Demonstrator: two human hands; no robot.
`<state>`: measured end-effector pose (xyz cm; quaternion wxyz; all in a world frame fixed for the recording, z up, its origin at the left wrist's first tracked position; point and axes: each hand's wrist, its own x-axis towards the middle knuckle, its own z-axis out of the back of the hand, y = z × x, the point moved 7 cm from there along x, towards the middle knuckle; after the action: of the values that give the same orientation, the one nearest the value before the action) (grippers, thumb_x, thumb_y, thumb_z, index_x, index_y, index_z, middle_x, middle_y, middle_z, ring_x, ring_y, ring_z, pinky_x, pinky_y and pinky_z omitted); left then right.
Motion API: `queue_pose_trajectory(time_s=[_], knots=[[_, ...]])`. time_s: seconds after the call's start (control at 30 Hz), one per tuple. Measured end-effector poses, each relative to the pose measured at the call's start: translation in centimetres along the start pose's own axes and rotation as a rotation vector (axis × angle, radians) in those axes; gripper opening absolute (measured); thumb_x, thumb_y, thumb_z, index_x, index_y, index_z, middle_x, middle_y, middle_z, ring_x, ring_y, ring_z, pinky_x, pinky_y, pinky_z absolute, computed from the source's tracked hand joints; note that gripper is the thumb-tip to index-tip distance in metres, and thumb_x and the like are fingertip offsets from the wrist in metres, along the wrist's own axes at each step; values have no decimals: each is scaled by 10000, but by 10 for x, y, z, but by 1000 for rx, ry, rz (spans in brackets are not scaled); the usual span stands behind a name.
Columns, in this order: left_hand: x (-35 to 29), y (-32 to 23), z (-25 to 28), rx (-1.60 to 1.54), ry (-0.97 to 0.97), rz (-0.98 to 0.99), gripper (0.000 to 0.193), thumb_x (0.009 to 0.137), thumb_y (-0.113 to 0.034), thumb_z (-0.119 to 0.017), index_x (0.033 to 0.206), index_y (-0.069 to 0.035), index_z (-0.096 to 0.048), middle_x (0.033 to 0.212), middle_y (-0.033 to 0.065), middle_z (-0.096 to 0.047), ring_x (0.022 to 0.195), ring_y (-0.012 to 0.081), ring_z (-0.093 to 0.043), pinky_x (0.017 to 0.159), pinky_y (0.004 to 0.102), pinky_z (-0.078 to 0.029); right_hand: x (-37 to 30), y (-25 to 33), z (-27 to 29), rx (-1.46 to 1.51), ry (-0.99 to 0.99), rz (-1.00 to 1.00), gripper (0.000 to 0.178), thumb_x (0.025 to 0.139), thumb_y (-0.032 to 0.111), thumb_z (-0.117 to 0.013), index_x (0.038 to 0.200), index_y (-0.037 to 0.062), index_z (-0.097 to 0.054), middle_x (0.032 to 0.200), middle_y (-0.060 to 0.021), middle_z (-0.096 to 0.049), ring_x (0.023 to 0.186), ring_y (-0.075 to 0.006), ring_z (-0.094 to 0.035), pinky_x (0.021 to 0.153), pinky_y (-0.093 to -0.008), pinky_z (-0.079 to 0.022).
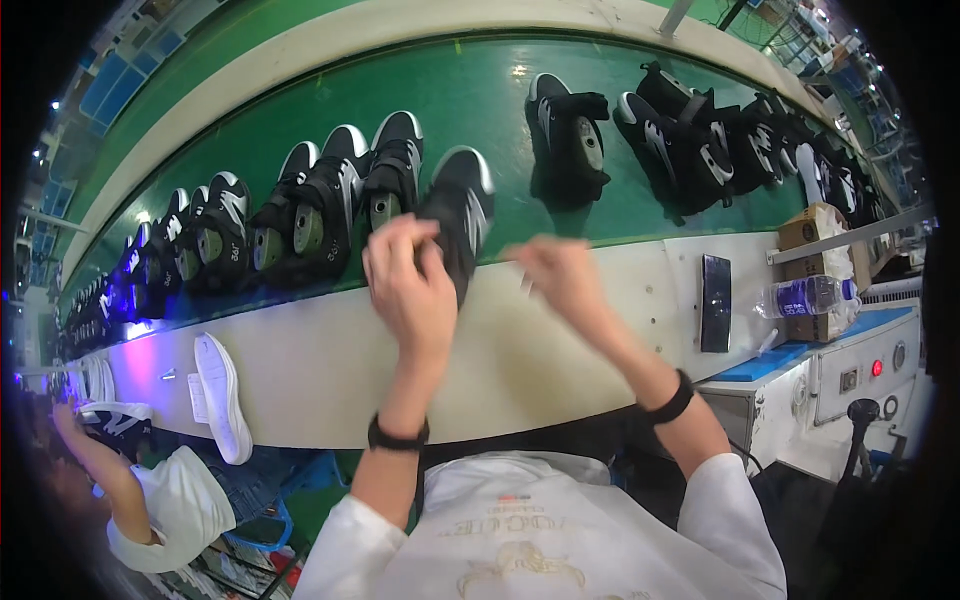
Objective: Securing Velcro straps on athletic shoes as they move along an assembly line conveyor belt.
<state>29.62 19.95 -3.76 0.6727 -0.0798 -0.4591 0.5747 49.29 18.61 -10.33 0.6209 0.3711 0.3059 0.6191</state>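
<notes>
A black shoe with a white-edged toe and grey side stripes lies toe-away across the inner edge of the white worktop. My left hand is at its left side, fingers curled and thumb bent in against the dark upper; the exact grip is partly hidden. To the right of the shoe, apart from it, my right hand is blurred by motion. Its fingers are drawn together, with a small pale bit by the fingertips that I cannot make out. Dark bands circle both wrists.
Black shoes line the green belt on the left, and more shoes on the right. A white sole, a dark flat phone-like slab and a plastic bottle rest nearby. A co-worker sits at left.
</notes>
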Motion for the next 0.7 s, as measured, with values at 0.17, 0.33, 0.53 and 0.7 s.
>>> queue_pose_trajectory(time_s=[0.17, 0.33, 0.53, 0.7], knots=[[17, -37, 8, -172, -22, -203, 108, 854, 50, -618, 932, -22, -638, 1055, 133, -654, 1049, 329, -611, 922, 399, -481, 75, -38, 77, -365, -337, -120, 578, 863, 345, -746, 1237, -64, -581, 1047, -251, -682, 1029, -387, -628, 828, -455, -510], [-92, -24, 5, -271, 326, -83, 156, 819, 95, -617, 913, -23, -654, 1035, 142, -683, 1053, 331, -664, 877, 395, -531, 131, -114, 79, -220, -268, -305, 832, 763, 314, -827, 1312, -143, -402, 1176, -296, -622, 1096, -386, -625, 927, -436, -501], [-162, 0, 29, -358, 520, 247, 164, 858, 82, -601, 961, -18, -680, 1036, 143, -709, 1037, 305, -684, 888, 383, -535, 100, -96, 83, 577, -46, -618, 449, 813, 117, -763, 1184, -49, -573, 1101, -161, -673, 956, -219, -680, 850, -339, -540], [-154, -5, 36, -340, 674, 356, 519, 965, -159, -603, 1397, 60, -419, 1388, 294, -494, 1289, 417, -507, 1061, 430, -424, -31, -9, 45, 763, 65, -561, 684, 832, 179, -791, 1377, -79, -468, 1222, -144, -641, 1057, -183, -635, 940, -327, -504]])
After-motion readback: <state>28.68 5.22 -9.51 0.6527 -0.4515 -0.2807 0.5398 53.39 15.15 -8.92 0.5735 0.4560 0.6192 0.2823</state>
